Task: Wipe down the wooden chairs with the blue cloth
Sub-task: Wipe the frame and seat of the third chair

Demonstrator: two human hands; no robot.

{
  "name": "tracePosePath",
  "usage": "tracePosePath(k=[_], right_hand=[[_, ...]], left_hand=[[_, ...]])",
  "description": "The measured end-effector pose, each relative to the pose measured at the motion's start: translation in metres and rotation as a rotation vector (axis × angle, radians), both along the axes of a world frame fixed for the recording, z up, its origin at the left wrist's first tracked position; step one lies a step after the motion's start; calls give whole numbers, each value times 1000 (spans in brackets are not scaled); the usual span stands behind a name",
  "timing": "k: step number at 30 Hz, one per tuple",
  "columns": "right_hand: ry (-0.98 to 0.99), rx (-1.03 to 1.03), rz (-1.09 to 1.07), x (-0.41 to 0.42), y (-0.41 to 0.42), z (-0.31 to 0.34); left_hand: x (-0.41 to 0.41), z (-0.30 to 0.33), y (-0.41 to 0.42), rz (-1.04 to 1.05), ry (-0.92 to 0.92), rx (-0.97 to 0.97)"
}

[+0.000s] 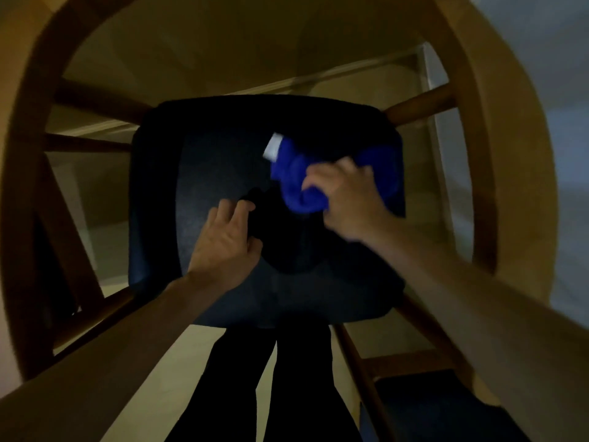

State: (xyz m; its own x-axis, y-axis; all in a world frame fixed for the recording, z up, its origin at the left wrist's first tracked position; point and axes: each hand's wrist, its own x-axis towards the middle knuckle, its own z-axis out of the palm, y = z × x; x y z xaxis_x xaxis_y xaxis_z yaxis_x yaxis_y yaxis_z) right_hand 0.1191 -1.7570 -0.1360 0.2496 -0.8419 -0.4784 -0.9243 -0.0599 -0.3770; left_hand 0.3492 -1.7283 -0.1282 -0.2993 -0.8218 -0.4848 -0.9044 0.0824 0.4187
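The view looks straight down on a wooden chair [484,129] whose curved frame arcs around the picture from 9 o'clock over 12 to 3 o'clock, with darker rungs crossing beneath it at 10 and 2 o'clock. In the middle sits its dark padded seat [204,173], almost black in the dim light.

The right hand [347,199] reaches in from 4 o'clock and rests on the seat toward 2 o'clock of the seat's middle. Its grip is closed around the blue cloth [296,177]: the fingers curl over a bunched fold, and the rest of the cloth spills out past the knuckles toward the seat's far right corner. A small white tag [272,147] sticks out of the cloth at its 11 o'clock edge. The hand is blurred, so the exact lie of each finger cannot be told.

The left hand [226,240] comes in from 7 o'clock and lies on the seat just left of centre, holding nothing; its fingers are loosely spread and bent at the tips against the padding.

At 6 o'clock the person's dark trouser legs [287,378] stand on the pale floor [197,342] just before the seat's near edge. At 5 o'clock the frame and dark seat of a second chair [424,406] show, partly cut off by the picture's edge.
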Motion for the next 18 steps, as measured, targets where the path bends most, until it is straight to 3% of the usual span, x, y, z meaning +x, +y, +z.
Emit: tracePosePath(k=[7,11,13,15,18], right_hand=[[-176,320,244,15,130,9],[-209,400,161,11,128,19],[-251,327,-44,6,106,28],[-246,103,-264,-6,73,35],[7,-248,-341,-27,8,29]], left_hand=[[-6,4,-19,-77,-50,-35],[-10,0,-21,-78,-59,-28],[-14,-2,-18,-80,-44,-20],[-17,-5,-14,-88,-28,-13],[-21,-11,-6,-107,-10,5]])
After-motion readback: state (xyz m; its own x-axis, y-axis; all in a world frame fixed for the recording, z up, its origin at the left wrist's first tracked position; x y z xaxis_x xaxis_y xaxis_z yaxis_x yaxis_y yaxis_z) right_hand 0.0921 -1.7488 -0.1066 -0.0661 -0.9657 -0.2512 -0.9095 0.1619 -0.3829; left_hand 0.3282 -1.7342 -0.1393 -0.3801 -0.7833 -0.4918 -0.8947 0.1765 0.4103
